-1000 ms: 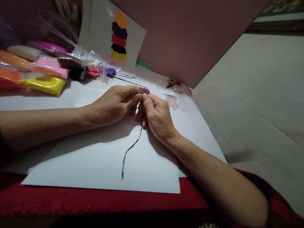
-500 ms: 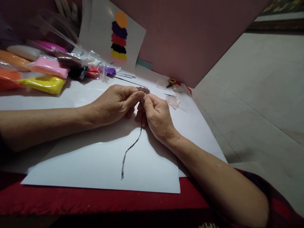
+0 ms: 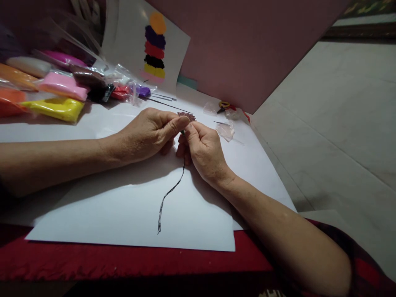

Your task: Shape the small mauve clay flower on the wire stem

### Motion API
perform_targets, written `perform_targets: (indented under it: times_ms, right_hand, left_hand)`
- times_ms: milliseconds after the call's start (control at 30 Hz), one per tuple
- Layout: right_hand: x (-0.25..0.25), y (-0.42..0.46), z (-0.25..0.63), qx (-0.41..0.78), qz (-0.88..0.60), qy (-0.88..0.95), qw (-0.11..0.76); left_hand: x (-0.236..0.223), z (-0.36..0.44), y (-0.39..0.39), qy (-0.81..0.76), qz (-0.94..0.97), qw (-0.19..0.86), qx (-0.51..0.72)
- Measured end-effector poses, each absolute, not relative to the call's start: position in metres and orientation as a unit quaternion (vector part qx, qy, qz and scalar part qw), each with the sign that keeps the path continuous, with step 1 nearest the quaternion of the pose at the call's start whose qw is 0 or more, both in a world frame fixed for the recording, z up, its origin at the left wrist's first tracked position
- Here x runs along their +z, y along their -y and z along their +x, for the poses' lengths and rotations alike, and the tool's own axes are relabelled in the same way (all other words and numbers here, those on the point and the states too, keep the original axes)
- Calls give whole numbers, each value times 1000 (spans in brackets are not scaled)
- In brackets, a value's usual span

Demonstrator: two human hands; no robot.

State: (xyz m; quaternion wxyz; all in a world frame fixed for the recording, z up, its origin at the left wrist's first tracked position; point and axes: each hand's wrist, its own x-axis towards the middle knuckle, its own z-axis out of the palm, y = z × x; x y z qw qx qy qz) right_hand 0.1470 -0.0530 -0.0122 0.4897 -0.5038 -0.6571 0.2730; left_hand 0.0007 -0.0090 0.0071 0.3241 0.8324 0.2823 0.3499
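Observation:
A small purplish-brown flower [image 3: 187, 116] with many thin petals is pinched between my two hands over the white paper. My left hand [image 3: 156, 128] grips it from the left, thumb and forefinger at the petals. Close against it, my right hand [image 3: 204, 148] holds the flower's lower part, where a bit of green shows between the fingertips. A dark twisted wire stem [image 3: 167, 193] hangs down from under my right fingers, its end over the paper. The fingers hide most of the flower's underside.
Bags of coloured clay [image 3: 63, 86] lie at the back left. A sheet with painted colour patches [image 3: 154, 39] leans on the wall. Dark wires [image 3: 167, 106] lie behind my hands. Yellow-handled scissors [image 3: 223, 106] and a clear plastic bag [image 3: 225, 131] are at right. Red cloth [image 3: 133, 262] runs along the front.
My left thumb has shifted slightly to the right over the flower. The flower and the wire stem stay nearly in place.

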Motion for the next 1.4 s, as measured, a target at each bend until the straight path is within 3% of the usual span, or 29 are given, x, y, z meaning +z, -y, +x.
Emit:
perform_targets:
  times_ms: [1400]
  right_hand:
    - [-12,51,149,252,-515,687,447]
  left_hand:
    - [11,1,13,-302,836,322,325]
